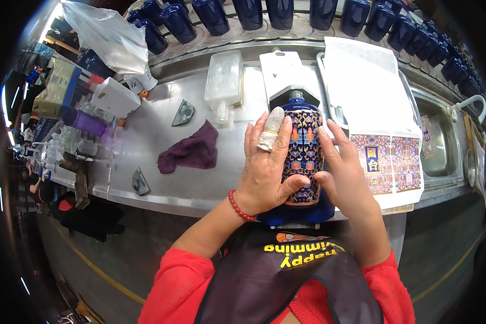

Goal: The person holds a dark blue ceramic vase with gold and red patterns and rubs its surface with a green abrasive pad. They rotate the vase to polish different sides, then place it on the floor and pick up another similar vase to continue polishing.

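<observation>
A dark blue bottle with a colourful patterned wrap lies on its back in front of me, its neck pointing away. Flat along its left side rests my left hand, fingers stretched out and one of them wrapped in a pale cloth finger cover. My right hand lies against the bottle's right side, its fingers extended and thumb pointing inward over the pattern. Neither hand is closed round the bottle. Just right of my right hand is a sheet of patterned decals, partly under white paper.
A purple cloth, a clear glass bottle and two dark triangular pieces lie on the metal table. A sink is at right. Several blue bottles line the conveyor behind. Boxes stand at left.
</observation>
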Available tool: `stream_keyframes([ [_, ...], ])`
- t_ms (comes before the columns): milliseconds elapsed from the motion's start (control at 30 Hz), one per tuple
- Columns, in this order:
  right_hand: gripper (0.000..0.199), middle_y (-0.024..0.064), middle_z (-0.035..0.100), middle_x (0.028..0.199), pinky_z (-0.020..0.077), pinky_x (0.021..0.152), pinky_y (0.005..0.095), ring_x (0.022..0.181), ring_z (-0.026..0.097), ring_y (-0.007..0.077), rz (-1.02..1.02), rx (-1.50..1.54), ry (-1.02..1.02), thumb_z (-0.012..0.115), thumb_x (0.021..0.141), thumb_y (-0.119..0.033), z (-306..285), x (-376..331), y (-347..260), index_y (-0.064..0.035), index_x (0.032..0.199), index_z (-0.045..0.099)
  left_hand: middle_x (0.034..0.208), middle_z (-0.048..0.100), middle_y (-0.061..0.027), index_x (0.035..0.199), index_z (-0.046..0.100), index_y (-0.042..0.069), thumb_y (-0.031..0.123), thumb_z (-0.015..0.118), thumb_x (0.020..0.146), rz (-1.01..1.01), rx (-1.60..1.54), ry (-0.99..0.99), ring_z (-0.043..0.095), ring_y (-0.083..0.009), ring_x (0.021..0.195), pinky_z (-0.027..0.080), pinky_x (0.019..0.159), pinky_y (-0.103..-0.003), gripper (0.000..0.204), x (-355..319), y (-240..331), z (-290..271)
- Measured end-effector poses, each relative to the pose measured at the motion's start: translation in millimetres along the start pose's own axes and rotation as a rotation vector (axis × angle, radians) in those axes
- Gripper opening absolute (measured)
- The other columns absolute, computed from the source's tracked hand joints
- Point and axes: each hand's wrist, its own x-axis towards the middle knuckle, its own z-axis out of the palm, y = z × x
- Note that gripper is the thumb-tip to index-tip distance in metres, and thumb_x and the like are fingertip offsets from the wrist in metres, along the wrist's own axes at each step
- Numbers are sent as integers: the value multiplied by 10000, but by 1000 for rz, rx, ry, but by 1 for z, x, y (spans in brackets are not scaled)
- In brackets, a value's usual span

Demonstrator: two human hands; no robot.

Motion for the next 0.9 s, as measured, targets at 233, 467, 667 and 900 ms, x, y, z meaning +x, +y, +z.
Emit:
stream_keyframes([
  [233, 681, 244, 387, 1539, 411, 1081, 482, 1270, 471, 426, -23, -19, -10, 699, 929, -312, 2, 5, 2, -80, 1525, 463, 1569, 341, -280, 1571, 310, -28, 784, 486, 891, -24, 5, 19, 302, -485, 1429, 134, 1192, -625, 1073, 5, 3, 3],
  [467, 668, 243, 397, 1534, 413, 1077, 490, 1259, 481, 421, -21, 5, 11, 714, 912, -308, 1, 8, -1, -90, 1505, 497, 1487, 446, -242, 1530, 432, 17, 486, 535, 1009, -42, -15, 37, 375, -422, 1380, 170, 1193, -588, 709, 13, -1, -2],
  [667, 653, 238, 396, 1536, 415, 1075, 500, 1271, 472, 427, -32, -79, -34, 751, 866, -279, -6, 6, -11, -120, 1467, 551, 1457, 492, -206, 1523, 466, 49, 298, 558, 1014, -20, -1, 41, 404, -415, 1354, 177, 1193, -570, 575, 17, -4, -3],
  [900, 647, 234, 389, 1544, 412, 1079, 503, 1274, 465, 428, -35, -80, -31, 757, 858, -296, -4, 9, -12, -119, 1451, 568, 1492, 466, -216, 1551, 418, 54, 288, 563, 1008, -39, -52, -2, 376, -447, 1391, 172, 1196, -581, 608, 18, -5, -3],
])
